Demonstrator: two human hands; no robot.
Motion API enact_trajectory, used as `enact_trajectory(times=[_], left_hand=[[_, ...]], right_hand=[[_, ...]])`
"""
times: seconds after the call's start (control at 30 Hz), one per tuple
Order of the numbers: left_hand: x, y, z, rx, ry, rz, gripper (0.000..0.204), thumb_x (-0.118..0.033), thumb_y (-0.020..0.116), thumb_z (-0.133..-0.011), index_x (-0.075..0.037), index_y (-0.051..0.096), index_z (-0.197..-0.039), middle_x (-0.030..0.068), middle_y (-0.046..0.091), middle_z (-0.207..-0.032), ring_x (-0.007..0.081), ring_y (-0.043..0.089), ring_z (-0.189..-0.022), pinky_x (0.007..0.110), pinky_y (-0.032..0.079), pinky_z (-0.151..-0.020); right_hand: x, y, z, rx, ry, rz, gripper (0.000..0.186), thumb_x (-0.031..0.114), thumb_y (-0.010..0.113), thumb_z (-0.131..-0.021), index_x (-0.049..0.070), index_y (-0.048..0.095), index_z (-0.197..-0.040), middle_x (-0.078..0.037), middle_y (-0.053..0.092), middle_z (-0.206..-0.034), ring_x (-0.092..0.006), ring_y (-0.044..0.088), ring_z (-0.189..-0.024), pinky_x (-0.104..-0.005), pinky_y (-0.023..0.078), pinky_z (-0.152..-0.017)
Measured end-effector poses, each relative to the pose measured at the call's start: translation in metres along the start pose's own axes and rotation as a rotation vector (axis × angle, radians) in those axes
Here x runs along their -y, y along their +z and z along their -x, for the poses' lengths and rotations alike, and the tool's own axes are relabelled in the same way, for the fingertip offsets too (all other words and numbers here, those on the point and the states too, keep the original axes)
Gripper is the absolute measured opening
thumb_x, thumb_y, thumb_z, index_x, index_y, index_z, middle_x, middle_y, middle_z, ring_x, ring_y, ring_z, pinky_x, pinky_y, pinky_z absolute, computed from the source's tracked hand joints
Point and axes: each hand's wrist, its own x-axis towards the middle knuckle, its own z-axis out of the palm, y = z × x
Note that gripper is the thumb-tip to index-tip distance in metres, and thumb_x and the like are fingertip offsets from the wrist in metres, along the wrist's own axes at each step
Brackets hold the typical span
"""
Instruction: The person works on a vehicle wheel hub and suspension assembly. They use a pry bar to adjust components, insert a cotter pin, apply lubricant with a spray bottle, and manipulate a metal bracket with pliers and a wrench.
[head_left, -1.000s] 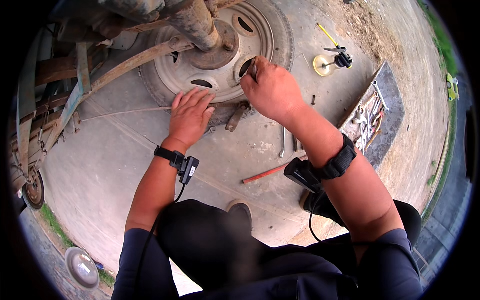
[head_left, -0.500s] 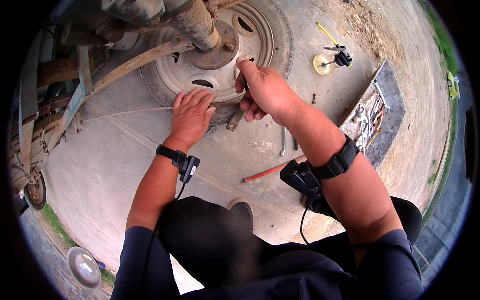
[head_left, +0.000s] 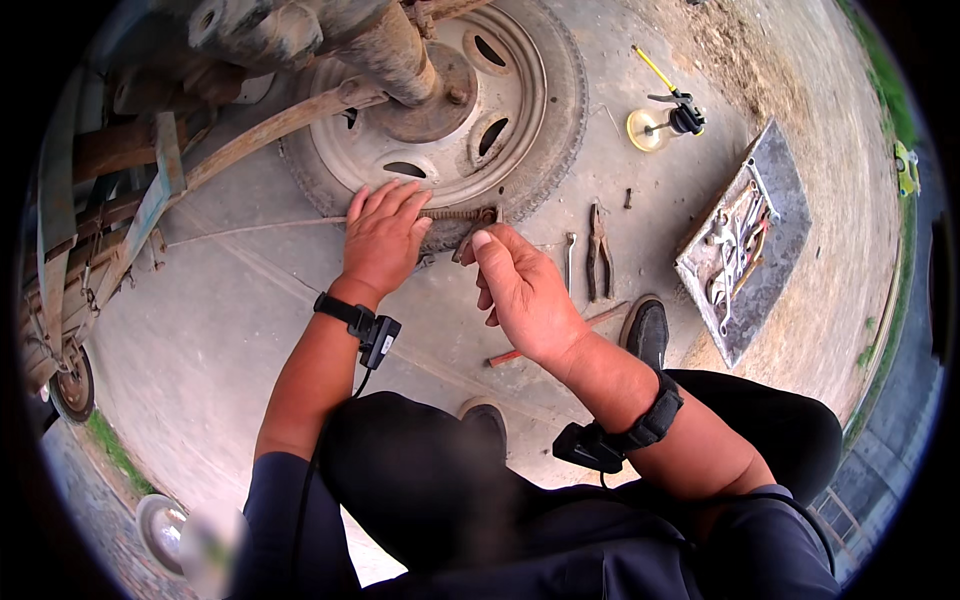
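My left hand lies flat with fingers outstretched at the lower edge of a wheel with a pale steel rim and a black tyre. Just right of it, a rusty coil spring runs across the tyre's near side to a flat metal lever. My right hand is closed at the spring's right end, beside the lever. Its thumb is pressed to the curled fingers, which hide what they hold. A small metal tip shows just above them.
Rusty axle parts and a frame fill the upper left. On the concrete lie pliers, a wrench, a bolt and a red bar. A sprayer bottle stands beyond. At right sits a metal tray of tools.
My right hand has come down and nearer from in front of the rim to the spring's end, uncovering the rim slot and pliers. My left hand has stayed in place.
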Motion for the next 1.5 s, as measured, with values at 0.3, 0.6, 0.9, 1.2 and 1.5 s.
enact_trajectory(times=[0.3,0.6,0.9,1.2,1.5], left_hand=[[0.0,0.002,-0.002,-0.001,0.011,-0.006,0.039,-0.023,0.061,-0.095,-0.016,0.063,-0.134,0.0026,0.06,-0.141,0.0249,0.048,-0.138,0.049,0.023,-0.121],[0.001,0.001,-0.001,0.011,0.009,-0.006,0.039,-0.023,0.058,-0.096,-0.015,0.063,-0.134,0.004,0.059,-0.142,0.026,0.048,-0.138,0.049,0.023,-0.121],[0.001,0.001,-0.003,0.016,0.021,-0.013,0.039,-0.023,0.058,-0.097,-0.015,0.063,-0.134,0.0036,0.059,-0.142,0.0258,0.047,-0.138,0.049,0.022,-0.121],[-0.003,0.0,-0.004,0.021,0.024,-0.002,0.038,-0.023,0.059,-0.097,-0.016,0.063,-0.134,0.0031,0.059,-0.142,0.0256,0.048,-0.138,0.049,0.023,-0.121],[0.002,0.001,0.0,-0.001,0.006,-0.004,0.036,-0.024,0.058,-0.097,-0.015,0.064,-0.132,0.0027,0.06,-0.14,0.0253,0.048,-0.137,0.049,0.024,-0.12]], right_hand=[[-0.029,-0.009,0.029,0.108,0.209,-0.464,0.076,0.03,0.059,-0.103,0.003,0.016,-0.159,-0.011,0.059,-0.114,-0.0176,0.065,-0.092,-0.0356,0.059,-0.076],[-0.087,0.004,0.025,0.197,0.285,-0.259,0.056,0.025,0.067,-0.101,-0.002,0.046,-0.145,-0.008,0.064,-0.105,-0.0142,0.065,-0.09,-0.0316,0.058,-0.074],[-0.168,0.011,-0.007,0.025,-0.057,0.156,0.045,0.021,0.075,-0.091,0.003,0.062,-0.13,-0.022,0.07,-0.108,-0.0356,0.071,-0.096,-0.0439,0.055,-0.081],[-0.165,-0.001,-0.036,-0.061,-0.103,0.501,0.033,0.019,0.071,-0.092,0.008,0.063,-0.121,-0.022,0.067,-0.114,-0.0387,0.066,-0.102,-0.0442,0.053,-0.089],[-0.142,-0.006,-0.003,-0.025,-0.09,0.373,0.03,0.016,0.066,-0.094,-0.002,0.062,-0.118,-0.024,0.064,-0.11,-0.0365,0.07,-0.09,-0.0444,0.059,-0.074]])
